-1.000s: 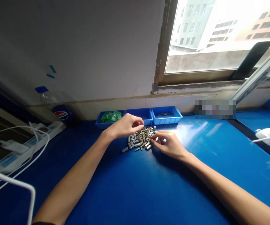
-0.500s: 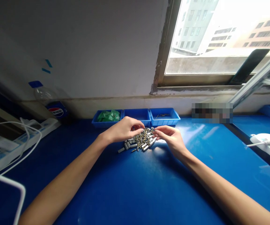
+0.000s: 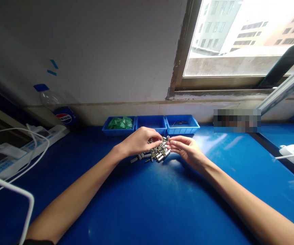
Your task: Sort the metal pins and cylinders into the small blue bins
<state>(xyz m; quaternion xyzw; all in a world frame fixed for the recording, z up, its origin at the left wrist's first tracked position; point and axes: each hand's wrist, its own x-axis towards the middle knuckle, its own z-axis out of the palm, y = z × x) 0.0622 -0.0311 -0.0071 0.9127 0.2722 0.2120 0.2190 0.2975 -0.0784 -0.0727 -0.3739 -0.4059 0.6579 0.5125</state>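
Observed: pile of small metal parts [image 3: 156, 153] on the blue counter [image 3: 147, 204], near three trays [image 3: 152, 123]. Fingers of left hand [image 3: 139, 141] pinched over its rear, of right hand [image 3: 187, 150] pinched at its right edge; grip on any part cannot be told. Risk: a nudge scatters loose parts, rolling across the counter

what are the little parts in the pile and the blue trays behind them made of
The pile of small parts looks like metal, silver and brassy, with bright glints off the pieces; the alloy cannot be told. The blue trays are probably moulded plastic: uniform saturated colour, with a soft sheen on thin rims.
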